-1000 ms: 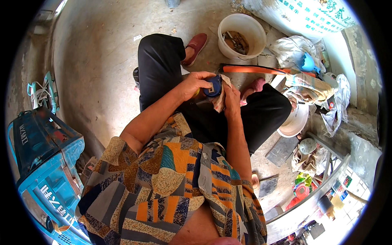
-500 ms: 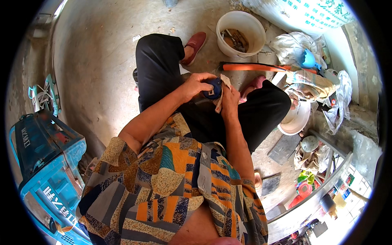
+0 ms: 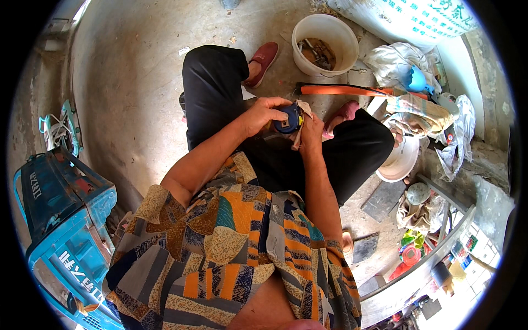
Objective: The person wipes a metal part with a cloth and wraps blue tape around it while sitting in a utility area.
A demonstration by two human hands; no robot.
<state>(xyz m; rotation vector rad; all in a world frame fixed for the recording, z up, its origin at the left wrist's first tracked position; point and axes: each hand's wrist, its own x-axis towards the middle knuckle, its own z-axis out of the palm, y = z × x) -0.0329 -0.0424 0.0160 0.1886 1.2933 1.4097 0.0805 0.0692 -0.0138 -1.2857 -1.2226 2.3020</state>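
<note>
Between my knees, my left hand (image 3: 265, 116) is closed round a dark blue, rounded tape measure (image 3: 286, 120), thumb on its face. A little yellow shows at the tape measure's right side. My right hand (image 3: 312, 131) grips a crumpled beige rag (image 3: 300, 118), which lies against that same right side. The fingertips of my right hand are partly hidden behind the rag.
Ahead stands a white bucket (image 3: 345, 44) with dirty pieces in it. An orange-and-black strip (image 3: 341, 90) lies before it. Bags and a white basin (image 3: 400, 162) crowd the right. At left is a blue machine case (image 3: 66, 220).
The rag and my right hand have shifted slightly right, and the tape measure has turned a little, so yellow now shows on its side. My left hand keeps its hold.
</note>
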